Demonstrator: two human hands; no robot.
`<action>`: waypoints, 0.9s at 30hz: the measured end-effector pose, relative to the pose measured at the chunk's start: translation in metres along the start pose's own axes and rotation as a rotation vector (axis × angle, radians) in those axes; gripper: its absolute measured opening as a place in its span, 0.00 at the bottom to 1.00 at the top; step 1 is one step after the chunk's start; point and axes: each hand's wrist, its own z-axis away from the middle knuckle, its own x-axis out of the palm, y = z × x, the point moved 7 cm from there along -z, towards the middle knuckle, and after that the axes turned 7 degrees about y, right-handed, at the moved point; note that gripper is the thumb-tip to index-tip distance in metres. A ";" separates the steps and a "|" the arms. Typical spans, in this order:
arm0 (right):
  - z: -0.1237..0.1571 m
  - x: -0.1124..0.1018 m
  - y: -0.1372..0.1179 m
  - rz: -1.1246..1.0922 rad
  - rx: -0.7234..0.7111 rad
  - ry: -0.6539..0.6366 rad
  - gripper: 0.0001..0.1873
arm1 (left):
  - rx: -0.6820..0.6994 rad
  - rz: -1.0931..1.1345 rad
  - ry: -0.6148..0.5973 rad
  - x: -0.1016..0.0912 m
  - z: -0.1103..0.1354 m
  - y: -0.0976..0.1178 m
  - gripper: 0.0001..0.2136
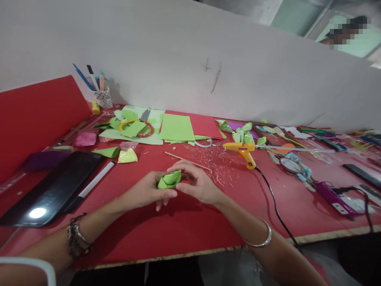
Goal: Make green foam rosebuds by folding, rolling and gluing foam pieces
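Observation:
A folded green paper piece (169, 180), shaped like a small curled cone or bud, is held above the red table (178, 234) between both hands. My left hand (153, 190) is closed around its left side, thumb along the lower front. My right hand (198, 182) grips its right edge between thumb and fingers. Some fingertips are hidden behind the paper. A thin wooden stick (187, 162) lies just behind the hands. To the right, a yellow hot glue gun (240, 150) rests on the table with a glue stick in its back.
Green sheets (177, 127), red paper (205, 126) and scissors (145, 116) lie by the wall. Finished-looking green paper cones (244, 134) sit behind the glue gun. A black tablet-like slab (59, 186) is at left, a purple power strip (335, 198) at right. The gun's black cord (270, 190) crosses the table edge.

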 end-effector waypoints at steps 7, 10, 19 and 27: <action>-0.002 -0.005 -0.002 0.089 -0.019 0.038 0.09 | 0.022 -0.045 -0.045 0.002 0.000 -0.004 0.14; -0.001 -0.006 0.000 0.102 0.001 0.048 0.09 | -0.016 -0.066 -0.085 0.005 0.001 -0.007 0.14; -0.002 -0.007 0.013 -0.169 0.132 0.081 0.11 | -0.003 -0.021 -0.093 0.006 0.002 0.000 0.14; -0.004 -0.007 0.012 -0.211 0.103 0.084 0.06 | 0.087 -0.168 -0.058 0.003 0.002 0.005 0.13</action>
